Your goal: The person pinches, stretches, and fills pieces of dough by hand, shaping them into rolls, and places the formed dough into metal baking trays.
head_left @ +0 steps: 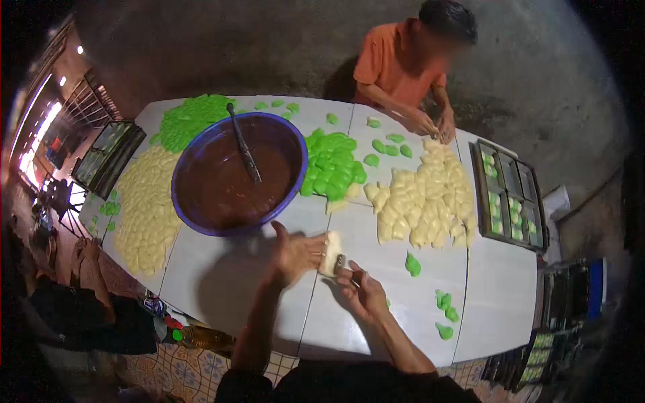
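Observation:
My left hand (297, 254) is open with its fingers spread, their tips at a flattened strip of cream dough (330, 253). My right hand (361, 290) is closed around a small dark tool (340, 263), whose end touches the strip's right side. Beyond my left hand stands a purple basin (178, 195) with brown filling (222, 181) and a dark-handled spoon (243, 144). Green dough pieces (331, 163) lie right of the basin, and cream dough pieces (423, 201) farther right. A few green pieces (412, 264) sit near my right hand.
Across the white table (235, 275), a person in orange (403, 67) handles dough. A tray (510, 195) with dough pieces is at the right. More cream dough (144, 208) and green dough (195, 121) lie left. Another person in black (87, 316) and a bottle (201, 338) are at the lower left.

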### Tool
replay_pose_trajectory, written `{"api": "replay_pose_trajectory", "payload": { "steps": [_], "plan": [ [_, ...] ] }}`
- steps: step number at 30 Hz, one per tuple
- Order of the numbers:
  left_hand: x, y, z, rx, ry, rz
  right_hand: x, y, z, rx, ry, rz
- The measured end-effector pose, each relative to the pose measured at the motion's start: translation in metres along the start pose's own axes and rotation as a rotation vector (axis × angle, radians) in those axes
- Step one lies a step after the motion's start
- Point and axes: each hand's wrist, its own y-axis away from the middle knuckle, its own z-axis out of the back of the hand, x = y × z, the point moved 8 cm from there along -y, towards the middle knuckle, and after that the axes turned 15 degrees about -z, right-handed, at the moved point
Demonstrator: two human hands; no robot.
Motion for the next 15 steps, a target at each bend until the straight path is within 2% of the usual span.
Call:
{"api": "replay_pose_trajectory", "payload": {
  "steps": [1, 3, 5, 6, 7, 8, 9, 12, 13, 15],
  "plan": [
    [0.024, 0.015, -0.024, -0.005, 0.205, 0.064, -0.005, -0.002, 0.001, 0.046, -0.092, -0.039],
    [0.062, 0.041, -0.031, -0.248, 0.115, 0.028, -0.009, 0.005, 0.043, -0.222, 0.196, 0.053],
    [0.088, 0.064, -0.033, -0.383, 0.02, 0.043, 0.001, 0.025, 0.046, -0.361, 0.532, 0.271],
    [0.093, 0.072, -0.033, -0.449, -0.026, 0.037, 0.013, 0.042, 0.027, -0.361, 0.733, 0.447],
    [0.096, 0.079, -0.044, -0.398, 0.108, 0.055, 0.021, 0.062, 0.003, -0.359, 0.934, 0.624],
    [0.096, 0.084, -0.046, -0.339, -0.133, -0.002, 0.029, 0.08, -0.034, -0.475, 1.343, 0.65],
    [0.093, 0.087, -0.051, -0.274, -0.372, -0.061, 0.028, 0.086, -0.036, -0.42, 1.368, 0.674],
    [0.081, 0.09, -0.071, -0.161, -0.672, -0.119, 0.033, 0.103, -0.034, -0.242, 1.399, 0.718],
    [0.086, 0.094, -0.075, -0.158, -0.582, -0.105, 0.037, 0.107, -0.026, -0.285, 1.258, 0.681],
    [0.097, 0.097, -0.081, -0.153, -0.406, -0.085, 0.042, 0.113, -0.002, -0.358, 0.75, 0.704]
  ]
}}
